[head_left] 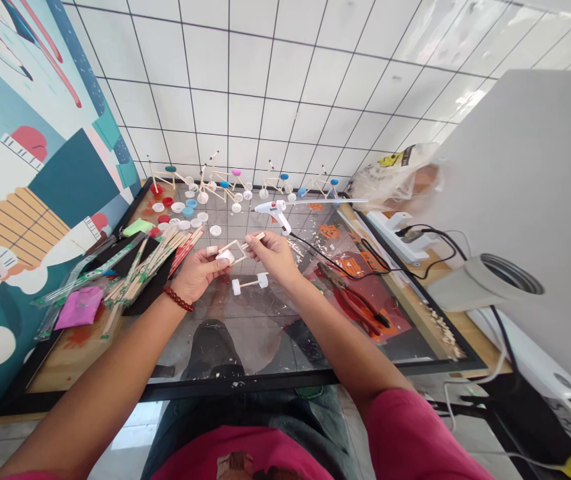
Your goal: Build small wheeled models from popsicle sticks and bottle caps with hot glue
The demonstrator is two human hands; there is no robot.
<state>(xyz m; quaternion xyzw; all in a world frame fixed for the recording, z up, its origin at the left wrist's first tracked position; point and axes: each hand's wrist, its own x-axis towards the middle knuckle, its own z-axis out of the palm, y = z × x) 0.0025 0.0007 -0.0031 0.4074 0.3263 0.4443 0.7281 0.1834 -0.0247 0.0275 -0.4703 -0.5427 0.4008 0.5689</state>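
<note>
My left hand [196,275], with a beaded bracelet at the wrist, pinches a small wooden-stick frame [239,253] that has a white bottle cap [225,256] against its near left side. At the frame's right end my right hand [273,257] closes its fingertips round a short wooden stick [255,240]. Whether that stick touches the frame I cannot tell. Just below both hands, a stick axle with a white cap at each end [249,285] lies on the glass tabletop [190,353]. A white glue gun [278,215] lies beyond my right hand, its cord running right.
Several stick-and-cap models [225,185] stand along the tiled wall. Loose bottle caps [188,211] lie at back left, beside wrapped chopsticks [135,277]. Red-handled pliers [360,307] rest at right, near a power strip [398,237] and a grey lamp-like cylinder [485,283].
</note>
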